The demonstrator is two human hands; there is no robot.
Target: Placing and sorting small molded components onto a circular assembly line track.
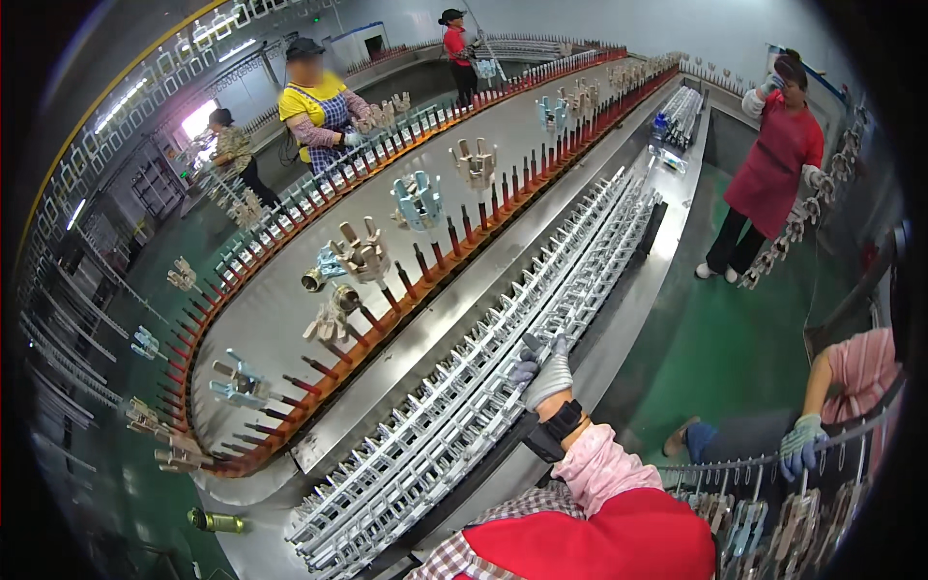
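My right hand [546, 376], in a light grey glove with dark fingertips, reaches over long metal hanging racks [464, 398]. Its fingers look apart and partly bent at the near rack; whether they touch it is unclear. A black band [564, 420] circles the wrist below a pink sleeve [604, 469]. The silvery racks lie side by side on a steel bench [650, 324], with rows of short hooks along them. Nothing of my left hand shows.
Left of the racks runs a looped conveyor with red-brown pegs [422, 261], some bearing clusters of metal parts [360, 251]. At right, a co-worker's gloved hand [802, 447] rests by hanging parts [793, 532]. Another person [778, 155] stands beyond; more people work behind the conveyor.
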